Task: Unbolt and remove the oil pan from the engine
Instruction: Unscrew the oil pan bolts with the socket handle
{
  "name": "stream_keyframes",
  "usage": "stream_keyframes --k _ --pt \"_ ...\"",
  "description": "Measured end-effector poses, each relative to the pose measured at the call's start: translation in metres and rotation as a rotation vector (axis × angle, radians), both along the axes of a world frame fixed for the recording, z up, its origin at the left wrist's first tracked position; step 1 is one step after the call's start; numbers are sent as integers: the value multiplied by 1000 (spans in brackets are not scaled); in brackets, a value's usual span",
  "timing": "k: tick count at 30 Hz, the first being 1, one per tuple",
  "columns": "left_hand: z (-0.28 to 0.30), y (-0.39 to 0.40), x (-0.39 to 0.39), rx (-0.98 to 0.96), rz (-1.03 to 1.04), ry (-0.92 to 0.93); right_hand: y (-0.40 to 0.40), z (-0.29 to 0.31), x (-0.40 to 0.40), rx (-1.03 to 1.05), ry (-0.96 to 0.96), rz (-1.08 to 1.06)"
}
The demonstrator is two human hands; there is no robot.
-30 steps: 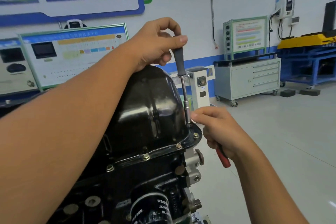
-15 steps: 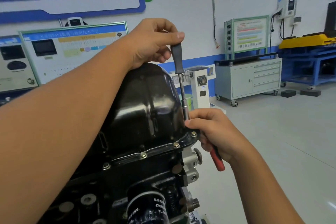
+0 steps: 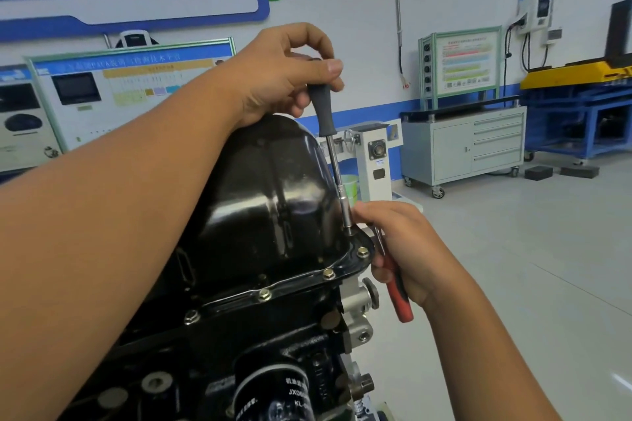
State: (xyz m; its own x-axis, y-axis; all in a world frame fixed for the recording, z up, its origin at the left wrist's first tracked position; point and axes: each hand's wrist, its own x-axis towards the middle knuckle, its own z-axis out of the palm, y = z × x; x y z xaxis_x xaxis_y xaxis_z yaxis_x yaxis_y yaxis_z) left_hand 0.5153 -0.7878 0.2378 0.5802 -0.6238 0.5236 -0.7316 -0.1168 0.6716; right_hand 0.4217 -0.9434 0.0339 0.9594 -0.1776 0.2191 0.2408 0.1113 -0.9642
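Observation:
A glossy black oil pan (image 3: 273, 195) sits bolted on top of the upturned black engine (image 3: 260, 345). Brass-coloured bolts (image 3: 329, 273) line its flange along the near edge. My left hand (image 3: 284, 75) grips the black handle of a socket driver (image 3: 337, 167) that stands nearly upright, its socket down on the flange at the far right corner. My right hand (image 3: 403, 249) steadies the socket with its fingertips and holds red-handled pliers (image 3: 396, 287) in the palm.
An oil filter (image 3: 273, 393) juts from the engine's near side. A grey wheeled cabinet (image 3: 478, 147) stands by the back wall, a blue and yellow bench (image 3: 578, 106) at the far right. Training display boards (image 3: 130, 89) fill the left wall. Grey floor spreads to the right.
The view has shifted slightly. My right hand has stayed by the socket with the pliers, and my left hand keeps hold of the driver handle above the corner bolt.

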Motion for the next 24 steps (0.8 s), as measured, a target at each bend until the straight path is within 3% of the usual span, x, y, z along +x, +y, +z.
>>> stream_keyframes --k 5,13,19,24 --pt "3 1 -2 43 -75 78 3 -2 -1 78 -33 19" --pt "-3 -1 -1 -1 37 -22 12 -6 -3 196 -8 31" --pt "3 4 1 60 -91 84 12 -8 -3 182 -9 28" --pt "-2 0 5 13 13 -1 11 -6 -6 164 23 5"
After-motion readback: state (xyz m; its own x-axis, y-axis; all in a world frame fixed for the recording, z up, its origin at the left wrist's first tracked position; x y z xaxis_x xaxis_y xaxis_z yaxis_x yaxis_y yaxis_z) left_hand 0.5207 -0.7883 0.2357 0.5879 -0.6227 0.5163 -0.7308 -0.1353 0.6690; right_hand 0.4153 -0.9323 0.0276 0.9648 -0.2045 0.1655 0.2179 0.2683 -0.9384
